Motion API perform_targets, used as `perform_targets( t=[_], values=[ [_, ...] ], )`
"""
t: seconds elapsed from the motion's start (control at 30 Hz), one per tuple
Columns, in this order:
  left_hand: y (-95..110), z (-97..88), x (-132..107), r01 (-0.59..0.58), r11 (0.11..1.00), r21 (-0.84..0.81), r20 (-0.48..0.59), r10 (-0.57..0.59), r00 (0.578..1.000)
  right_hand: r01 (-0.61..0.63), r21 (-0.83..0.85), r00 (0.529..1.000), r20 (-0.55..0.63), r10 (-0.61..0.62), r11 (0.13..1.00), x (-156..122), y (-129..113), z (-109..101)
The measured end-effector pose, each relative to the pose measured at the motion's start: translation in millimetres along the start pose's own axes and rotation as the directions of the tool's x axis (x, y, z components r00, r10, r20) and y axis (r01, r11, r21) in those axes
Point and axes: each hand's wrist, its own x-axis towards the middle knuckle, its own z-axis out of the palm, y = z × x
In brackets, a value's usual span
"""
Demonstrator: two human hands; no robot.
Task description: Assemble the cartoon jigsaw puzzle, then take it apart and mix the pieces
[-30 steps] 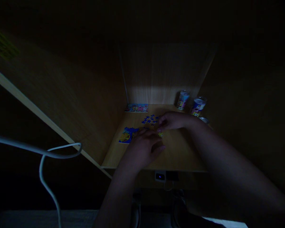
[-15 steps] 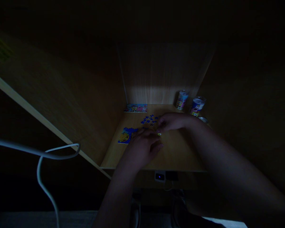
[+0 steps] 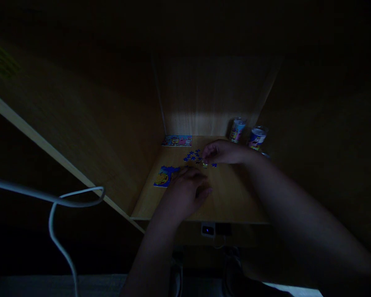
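Observation:
A partly joined jigsaw puzzle (image 3: 163, 178), blue with a yellow picture, lies on the wooden shelf board. My left hand (image 3: 188, 185) rests over its right side with fingers stretched and thumb apart, hiding that part. To the right and farther back, my right hand (image 3: 221, 152) pinches a small yellowish-white puzzle piece (image 3: 205, 164) at its fingertips. Just left of these fingers several loose blue puzzle pieces (image 3: 191, 156) are scattered, and a single blue piece (image 3: 214, 165) lies below the right hand.
Against the back left stands or lies a colourful picture strip (image 3: 177, 141). Two clear-lidded printed canisters (image 3: 237, 130) (image 3: 257, 137) stand at the back right. Wooden side walls enclose the board. A white cable (image 3: 76, 202) hangs at left, and a small device (image 3: 208, 229) sits below the front edge.
My right hand has moved slightly up and back towards the loose pieces, with the yellowish-white piece moving along. A blue piece below it now shows. My left hand stays nearly still.

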Motion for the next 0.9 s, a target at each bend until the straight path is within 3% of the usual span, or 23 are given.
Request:
perform_targets(
  t=[0.1,0.17,0.3,0.37,0.53,0.67,0.9],
  values=[
    [0,0.1,0,0.007,1.0,-0.004,0.001,-0.007,1.0,-0.053,-0.071,0.984,-0.173,0.04,0.996,-2,3,-7],
    [1,-0.1,0,0.006,1.0,-0.007,0.005,-0.006,1.0,-0.118,-0.094,0.972,-0.217,0.095,0.989,-7,3,-14],
    [2,-1.3,1,0.011,1.0,-0.004,0.003,-0.011,1.0,-0.167,0.038,0.986,-0.007,0.168,0.985,-22,5,-28],
    [2,-2.1,1,0.009,1.0,-0.003,0.007,-0.009,1.0,-0.21,0.028,0.977,0.047,0.208,0.977,-27,8,-34],
    [2,-2.8,0,0.004,1.0,0.006,0.011,-0.004,1.0,-0.358,-0.232,0.931,-0.01,0.366,0.904,-27,17,-43],
    [2,-2.7,0,0.0,1.0,0.0,0.004,0.0,1.0,-0.386,-0.314,0.922,-0.091,0.377,0.868,-25,20,-42],
    [3,-2.9,2,0.008,1.0,-0.004,0.007,-0.008,1.0,-0.249,0.109,0.958,-0.117,0.261,0.962,-27,22,-39]
  ],
)
